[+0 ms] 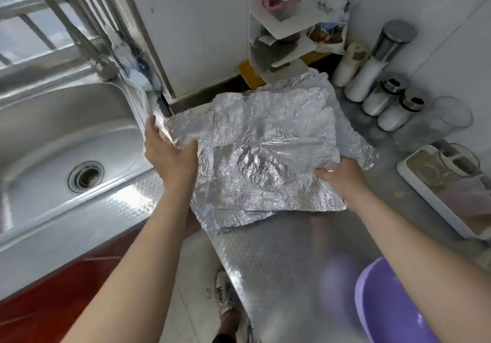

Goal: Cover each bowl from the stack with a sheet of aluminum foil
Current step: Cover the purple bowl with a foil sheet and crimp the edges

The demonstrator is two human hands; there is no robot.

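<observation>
A large crinkled sheet of aluminum foil (265,151) is held up over the metal counter (279,263). My left hand (170,154) grips its left edge, thumb curled over the foil. My right hand (342,175) pinches its right edge. More foil sheets lie overlapping beneath and behind the top one. A purple plastic bowl (393,305) sits at the lower right, partly hidden by my right forearm. No stack of bowls shows; the foil hides whatever is under it.
A steel sink (66,140) with a drain lies at the left. Salt shakers and canisters (382,95) line the right wall beside a glass jar (438,119). A white tray (446,191) sits at the right edge. A white corner shelf (276,23) stands behind.
</observation>
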